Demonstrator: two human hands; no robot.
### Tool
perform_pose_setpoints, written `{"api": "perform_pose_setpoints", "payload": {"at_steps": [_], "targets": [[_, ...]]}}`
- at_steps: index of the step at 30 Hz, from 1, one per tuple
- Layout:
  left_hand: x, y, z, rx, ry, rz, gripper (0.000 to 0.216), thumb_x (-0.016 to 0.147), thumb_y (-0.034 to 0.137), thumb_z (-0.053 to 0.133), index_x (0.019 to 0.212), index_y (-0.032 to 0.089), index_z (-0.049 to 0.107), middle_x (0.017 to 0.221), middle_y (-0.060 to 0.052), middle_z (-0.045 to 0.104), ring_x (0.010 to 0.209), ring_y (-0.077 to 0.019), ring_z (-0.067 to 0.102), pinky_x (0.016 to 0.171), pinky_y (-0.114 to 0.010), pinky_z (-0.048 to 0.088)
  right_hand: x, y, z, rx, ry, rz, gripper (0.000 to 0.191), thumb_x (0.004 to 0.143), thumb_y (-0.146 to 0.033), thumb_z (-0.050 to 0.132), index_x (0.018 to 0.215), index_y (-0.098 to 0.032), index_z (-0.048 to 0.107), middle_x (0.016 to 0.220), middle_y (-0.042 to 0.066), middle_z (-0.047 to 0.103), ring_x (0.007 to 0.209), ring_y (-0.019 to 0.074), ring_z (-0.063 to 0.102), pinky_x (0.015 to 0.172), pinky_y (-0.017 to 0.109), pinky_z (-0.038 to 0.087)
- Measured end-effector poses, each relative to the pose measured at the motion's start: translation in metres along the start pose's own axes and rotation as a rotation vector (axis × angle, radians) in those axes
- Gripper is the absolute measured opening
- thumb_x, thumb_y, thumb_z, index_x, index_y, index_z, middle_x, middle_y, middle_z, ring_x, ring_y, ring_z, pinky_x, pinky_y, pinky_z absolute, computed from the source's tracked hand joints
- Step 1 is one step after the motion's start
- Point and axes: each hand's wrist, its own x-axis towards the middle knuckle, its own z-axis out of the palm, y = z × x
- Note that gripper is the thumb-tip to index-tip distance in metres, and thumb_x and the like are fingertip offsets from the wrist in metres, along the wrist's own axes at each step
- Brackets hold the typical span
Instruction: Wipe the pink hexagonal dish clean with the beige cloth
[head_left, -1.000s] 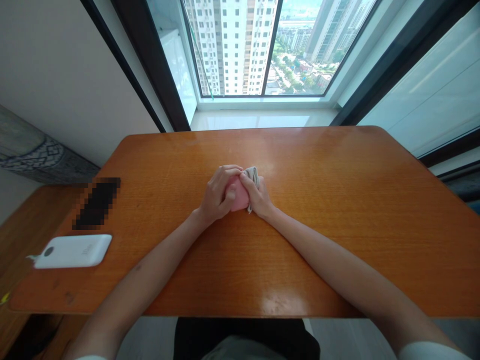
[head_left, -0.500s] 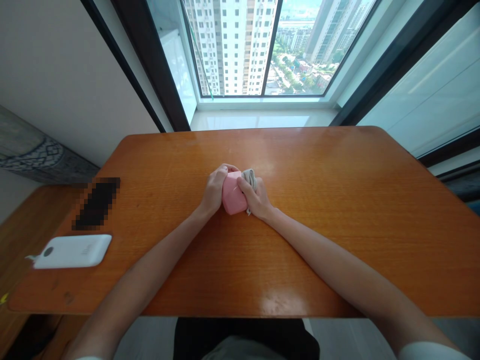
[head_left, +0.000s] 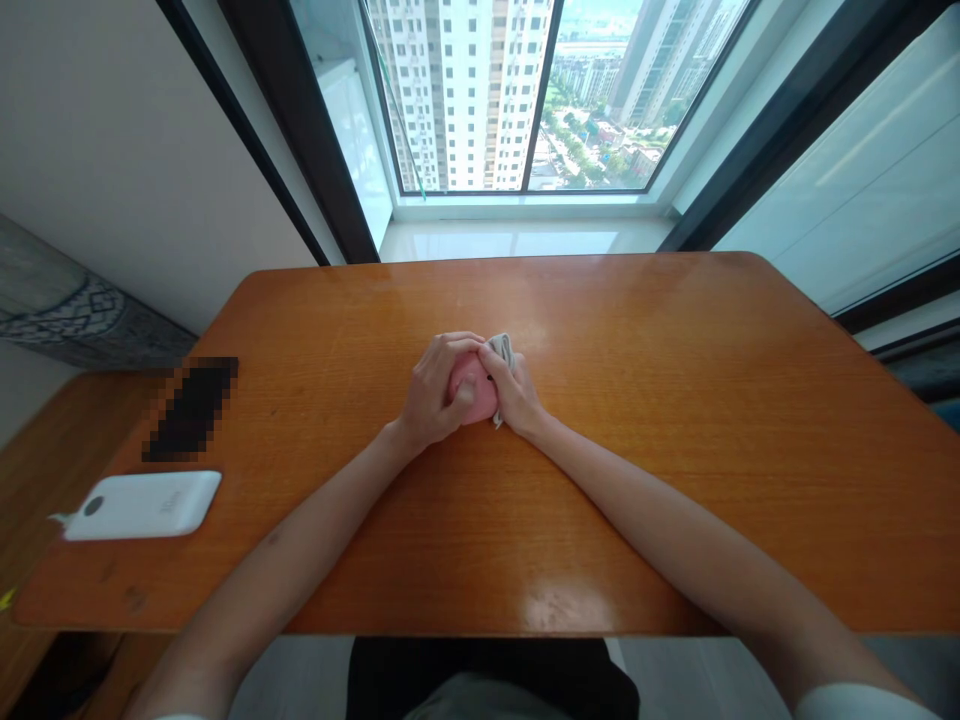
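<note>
A brown wooden table [head_left: 720, 420] fills most of the view, its corners rounded and its top shiny, with a pale glare spot along the near edge. Beyond its far side is a window [head_left: 465, 110], looking out on tall buildings and, lower down, trees. A patterned cloth cover [head_left: 97, 310] shows at the far left, above a lower wooden surface [head_left: 75, 430]. On the table's left side lies a flat white device [head_left: 142, 505] with a round dark spot at one end, and just beyond it a dark pixelated patch [head_left: 191, 408].

Both hands meet near the middle of the table. The left hand [head_left: 435, 390] is curled around the left side of a small pink case [head_left: 486, 402], fingers over the far side and thumb across the near face. The right hand [head_left: 517, 392] grips a grey rag [head_left: 502, 346], bunched against the case's right side. The fingers hide much of the case, so it perhaps rests on the table or sits slightly above it.
</note>
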Motion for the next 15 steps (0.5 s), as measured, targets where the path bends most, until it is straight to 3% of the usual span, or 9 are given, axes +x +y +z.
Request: {"api": "perform_pose_setpoints", "payload": {"at_steps": [7,15], "targets": [[0.003,0.005,0.001,-0.041,0.048,-0.114,0.030,0.111,0.045,0.049,0.121,0.023,0.067,0.119,-0.010,0.075,0.113,-0.0271,0.072,0.103,-0.046,0.058,-0.003,0.001,-0.001,-0.032,-0.046,-0.033,0.059,0.099,-0.074,0.060,0.071,-0.024,0.047,0.070,-0.005,0.039,0.065,0.0111,0.037,0.058,0.029,0.030],[0.018,0.001,0.003,-0.314,0.066,-0.672,0.037,0.104,0.046,0.046,0.096,0.022,0.073,0.096,-0.004,0.078,0.088,-0.0219,0.070,0.086,-0.036,0.058,-0.005,-0.001,-0.002,-0.072,-0.077,-0.053,0.064,0.098,-0.079,0.060,0.068,-0.024,0.045,0.066,-0.005,0.039,0.062,0.0109,0.036,0.057,0.028,0.029]]}}
